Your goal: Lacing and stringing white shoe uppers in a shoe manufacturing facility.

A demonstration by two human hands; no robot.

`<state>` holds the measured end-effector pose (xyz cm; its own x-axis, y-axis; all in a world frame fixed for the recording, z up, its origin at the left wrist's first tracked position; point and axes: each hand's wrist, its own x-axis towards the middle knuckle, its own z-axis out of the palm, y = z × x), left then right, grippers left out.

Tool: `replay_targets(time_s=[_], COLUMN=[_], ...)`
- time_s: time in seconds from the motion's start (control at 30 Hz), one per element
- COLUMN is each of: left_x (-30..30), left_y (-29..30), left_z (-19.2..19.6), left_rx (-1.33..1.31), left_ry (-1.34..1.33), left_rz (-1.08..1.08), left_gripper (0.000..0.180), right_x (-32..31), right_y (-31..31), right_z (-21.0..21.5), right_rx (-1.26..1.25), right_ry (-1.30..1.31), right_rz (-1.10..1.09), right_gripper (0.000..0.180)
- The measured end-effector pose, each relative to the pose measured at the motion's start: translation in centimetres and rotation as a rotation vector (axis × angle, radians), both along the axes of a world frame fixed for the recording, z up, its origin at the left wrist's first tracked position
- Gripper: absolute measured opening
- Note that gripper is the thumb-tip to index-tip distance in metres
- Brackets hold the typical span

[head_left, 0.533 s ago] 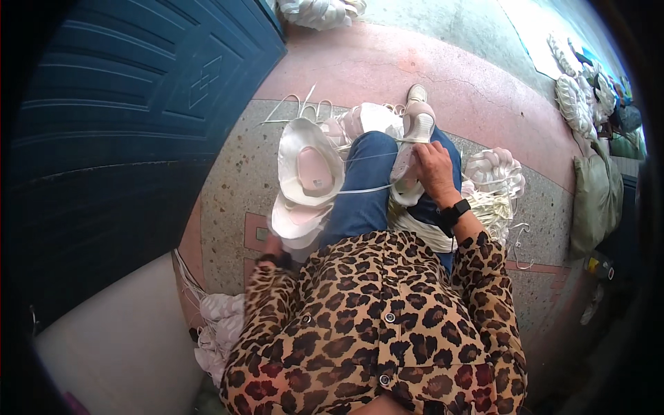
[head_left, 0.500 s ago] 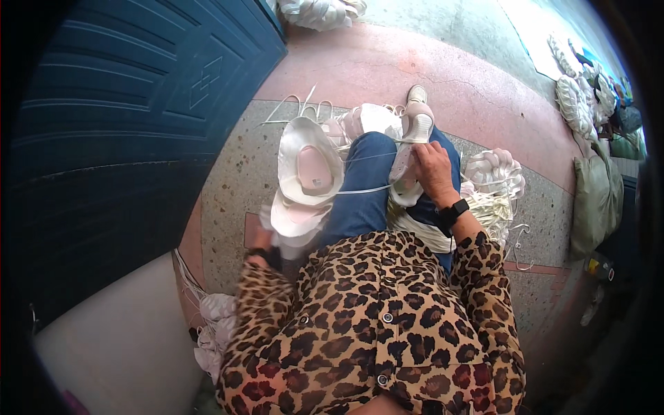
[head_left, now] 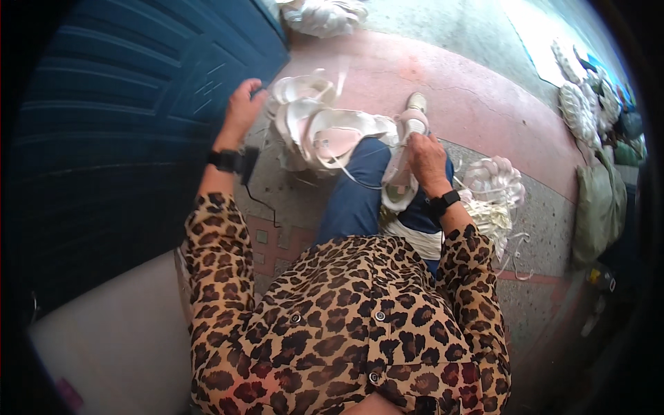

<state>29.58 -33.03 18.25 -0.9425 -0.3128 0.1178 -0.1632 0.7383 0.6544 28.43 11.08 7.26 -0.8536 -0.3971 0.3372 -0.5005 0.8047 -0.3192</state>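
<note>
My right hand [head_left: 427, 160] is closed on a pale pink and white shoe upper [head_left: 399, 181] lying across my thighs. A white lace runs left from it over my left leg. Raised at the far left, near the dark blue door, my left hand [head_left: 243, 111] has its fingers bent and apart, with nothing visible in them. Just right of that hand lies a cluster of white and pink shoe uppers [head_left: 337, 142], partly blurred. From my left wrist hangs a dark piece [head_left: 250, 162] with a thin bent black wire; its kind is unclear.
The blue panelled door [head_left: 131, 138] fills the left side, above a pale flat surface [head_left: 111, 332]. Bundled uppers [head_left: 492, 178] with pale laces [head_left: 490, 216] lie right of my legs. Farther right are a greenish sack [head_left: 598, 207] and more white bundles [head_left: 579, 111].
My left hand has swung from low beside my left thigh up and forward to the door side. The uppers at left have shifted forward. My right hand has stayed on its upper.
</note>
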Motion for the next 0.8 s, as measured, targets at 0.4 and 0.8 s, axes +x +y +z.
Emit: replay_targets(time_s=[0.4,0.8], left_x=[8.2,1.2], left_y=[9.7,5.5], left_z=[-15.5,-4.7], left_rx=[0.119,-0.155], left_ry=[-0.002,-0.188], left_rz=[0.187,0.041], left_gripper=[0.089,0.052], right_x=[-0.5,-1.1], right_y=[-0.2,0.3], right_z=[0.6,1.2], right_rx=[-0.041,-0.074], right_ry=[-0.032,-0.036], right_rz=[-0.002,0.047], right_gripper=[0.018,0.021])
